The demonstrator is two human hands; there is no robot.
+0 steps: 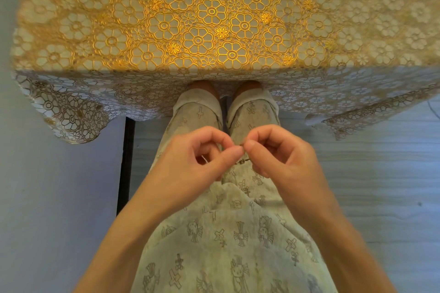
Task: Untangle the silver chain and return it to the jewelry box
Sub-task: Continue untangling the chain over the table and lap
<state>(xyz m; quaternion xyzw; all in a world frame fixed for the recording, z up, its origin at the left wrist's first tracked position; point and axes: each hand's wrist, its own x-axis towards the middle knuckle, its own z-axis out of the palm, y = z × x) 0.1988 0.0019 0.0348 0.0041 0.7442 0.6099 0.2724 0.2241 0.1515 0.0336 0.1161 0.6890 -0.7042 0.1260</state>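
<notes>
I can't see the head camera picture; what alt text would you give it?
Two bare hands, the left hand and right hand, pinch a thin silver chain between their fingertips over the person's patterned trousers. Ahead stands a table under a gold floral tablecloth; no jewelry box shows.

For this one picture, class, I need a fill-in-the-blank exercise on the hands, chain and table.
1. The thin chain is pinched by ____ hands.
2. The left hand and right hand work above the person's ____.
3. The tablecloth carries a gold ____ pattern.

Missing words: both; lap; flower
</notes>
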